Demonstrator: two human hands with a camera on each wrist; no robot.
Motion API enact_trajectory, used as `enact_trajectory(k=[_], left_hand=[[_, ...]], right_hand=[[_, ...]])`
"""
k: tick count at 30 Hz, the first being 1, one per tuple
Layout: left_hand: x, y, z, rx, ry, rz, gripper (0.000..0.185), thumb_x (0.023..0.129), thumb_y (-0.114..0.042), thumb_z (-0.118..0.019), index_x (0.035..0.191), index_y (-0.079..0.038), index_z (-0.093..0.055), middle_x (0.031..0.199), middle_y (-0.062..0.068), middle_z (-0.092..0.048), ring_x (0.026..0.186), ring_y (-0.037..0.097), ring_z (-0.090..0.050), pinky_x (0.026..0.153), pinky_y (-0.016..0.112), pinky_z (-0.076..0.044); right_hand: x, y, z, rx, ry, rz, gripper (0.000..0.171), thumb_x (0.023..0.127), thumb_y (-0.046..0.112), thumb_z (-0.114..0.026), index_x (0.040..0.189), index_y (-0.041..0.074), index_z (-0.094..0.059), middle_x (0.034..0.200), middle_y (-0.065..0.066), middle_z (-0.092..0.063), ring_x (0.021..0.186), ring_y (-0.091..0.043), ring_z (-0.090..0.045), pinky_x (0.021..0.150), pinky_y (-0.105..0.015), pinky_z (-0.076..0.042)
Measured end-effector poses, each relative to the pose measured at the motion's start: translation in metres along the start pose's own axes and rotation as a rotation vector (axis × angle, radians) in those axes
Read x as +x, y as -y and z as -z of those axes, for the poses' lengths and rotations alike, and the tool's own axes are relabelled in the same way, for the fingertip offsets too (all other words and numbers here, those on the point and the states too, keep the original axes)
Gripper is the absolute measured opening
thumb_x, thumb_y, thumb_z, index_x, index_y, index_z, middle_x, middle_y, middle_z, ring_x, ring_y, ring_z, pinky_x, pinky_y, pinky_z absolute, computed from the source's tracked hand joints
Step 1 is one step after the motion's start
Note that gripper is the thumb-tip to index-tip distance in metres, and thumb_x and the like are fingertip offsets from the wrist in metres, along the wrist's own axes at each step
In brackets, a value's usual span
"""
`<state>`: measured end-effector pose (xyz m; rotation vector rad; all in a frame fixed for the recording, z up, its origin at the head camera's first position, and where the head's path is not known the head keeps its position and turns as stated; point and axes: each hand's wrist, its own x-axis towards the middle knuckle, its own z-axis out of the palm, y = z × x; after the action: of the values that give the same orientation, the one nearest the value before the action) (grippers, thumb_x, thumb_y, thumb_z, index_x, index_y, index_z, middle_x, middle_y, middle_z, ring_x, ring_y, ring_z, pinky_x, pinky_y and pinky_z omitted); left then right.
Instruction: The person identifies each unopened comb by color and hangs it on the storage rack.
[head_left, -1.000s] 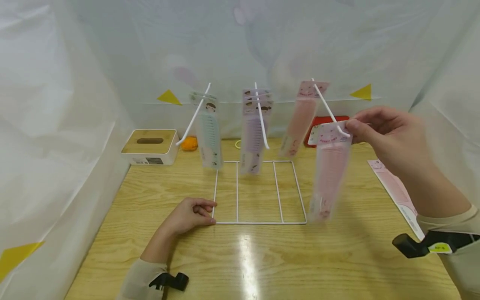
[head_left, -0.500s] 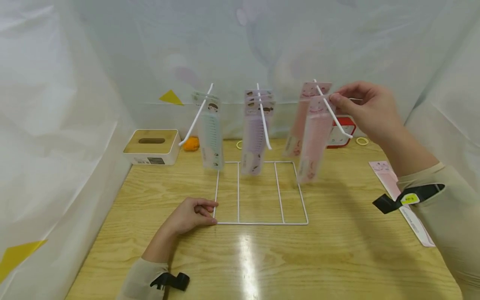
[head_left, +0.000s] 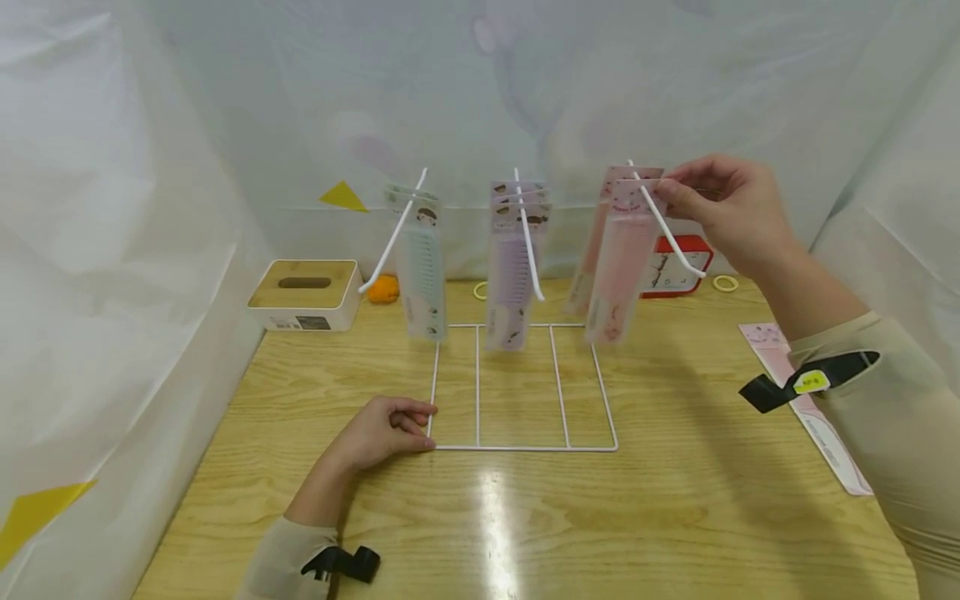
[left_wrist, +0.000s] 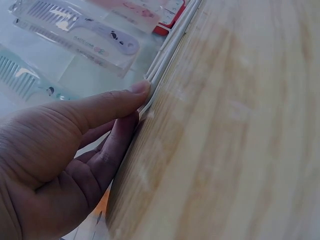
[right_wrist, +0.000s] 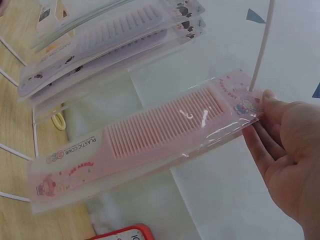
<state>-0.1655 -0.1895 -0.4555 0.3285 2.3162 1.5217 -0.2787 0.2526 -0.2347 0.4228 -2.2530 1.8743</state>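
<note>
The right hand (head_left: 723, 208) is up at the right hook (head_left: 667, 225), fingers and thumb pinching the top of a pink comb (head_left: 618, 267) in its clear packet. The comb hangs with its long axis nearly straight up and down, header card at the top on the hook, handle end pointing down at the table and leaning slightly left. It sits well above the wood, at the far right of the rack (head_left: 525, 383), just in front of another pink packet (head_left: 588, 250) on the same hook. Down at the near left corner of the rack, the left hand (head_left: 382, 429) rests on the table with its fingers curled against the white wire. The left wrist view shows that closer: the thumb tip (left_wrist: 137, 90) presses right on the wire frame (left_wrist: 170, 50), holding nothing else. The right wrist view gives what the head view cannot, the comb's teeth and the print on the packet (right_wrist: 150, 145), and the purple combs (right_wrist: 110, 40) stacked behind it. A green comb (head_left: 420, 267) hangs on the left hook. The table (head_left: 675, 517) is pale wood with a glare streak down the middle, walled in by white sheeting; a tissue box (head_left: 300, 293), an orange (head_left: 382, 288) and a red clock (head_left: 675, 267) sit far back, and one more pink packet (head_left: 802, 400) lies flat at right.
</note>
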Motion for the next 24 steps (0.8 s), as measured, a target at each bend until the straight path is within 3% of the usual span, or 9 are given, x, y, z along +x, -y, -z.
enact_trajectory(k=[3, 6, 10, 16, 24], left_hand=[[0.000, 0.000, 0.000, -0.007, 0.000, 0.004, 0.048, 0.081, -0.010, -0.083, 0.124, 0.003, -0.067, 0.105, 0.017, -0.070, 0.086, 0.015, -0.065, 0.072, 0.020, -0.054], [0.000, 0.000, -0.001, -0.009, -0.003, 0.008, 0.048, 0.080, -0.009, -0.083, 0.124, 0.003, -0.067, 0.105, 0.017, -0.070, 0.085, 0.015, -0.066, 0.071, 0.020, -0.054], [0.001, 0.000, -0.001, -0.009, 0.001, 0.005, 0.048, 0.081, -0.010, -0.083, 0.124, 0.003, -0.067, 0.106, 0.018, -0.070, 0.086, 0.016, -0.066, 0.072, 0.020, -0.054], [0.000, -0.001, -0.001, -0.015, 0.003, -0.002, 0.047, 0.082, -0.010, -0.082, 0.125, 0.003, -0.066, 0.109, 0.018, -0.070, 0.087, 0.016, -0.066, 0.072, 0.020, -0.055], [-0.001, -0.003, -0.001, -0.018, 0.007, 0.001, 0.047, 0.082, -0.009, -0.082, 0.124, 0.004, -0.066, 0.107, 0.017, -0.071, 0.086, 0.016, -0.066, 0.072, 0.021, -0.055]], right_hand=[[-0.003, 0.000, 0.004, 0.082, 0.003, 0.013, 0.025, 0.087, 0.011, -0.076, 0.106, -0.003, -0.069, 0.096, -0.002, -0.074, 0.084, -0.011, -0.073, 0.074, -0.019, -0.057], [-0.008, -0.003, 0.012, 0.053, -0.018, 0.008, 0.026, 0.087, 0.012, -0.077, 0.108, -0.001, -0.070, 0.095, 0.000, -0.075, 0.083, -0.010, -0.073, 0.074, -0.018, -0.057], [-0.018, -0.014, 0.029, -0.090, -0.034, -0.046, 0.027, 0.089, 0.015, -0.076, 0.112, 0.004, -0.070, 0.093, 0.007, -0.076, 0.083, -0.006, -0.073, 0.077, -0.012, -0.054], [-0.037, -0.049, 0.056, -0.270, -0.032, -0.138, 0.022, 0.091, 0.018, -0.075, 0.112, 0.013, -0.072, 0.088, 0.021, -0.074, 0.082, 0.004, -0.070, 0.070, -0.009, -0.051], [-0.064, -0.108, 0.095, -0.413, -0.002, -0.155, 0.033, 0.092, 0.018, -0.073, 0.122, 0.007, -0.068, 0.095, 0.031, -0.070, 0.085, 0.011, -0.067, 0.070, -0.007, -0.051]])
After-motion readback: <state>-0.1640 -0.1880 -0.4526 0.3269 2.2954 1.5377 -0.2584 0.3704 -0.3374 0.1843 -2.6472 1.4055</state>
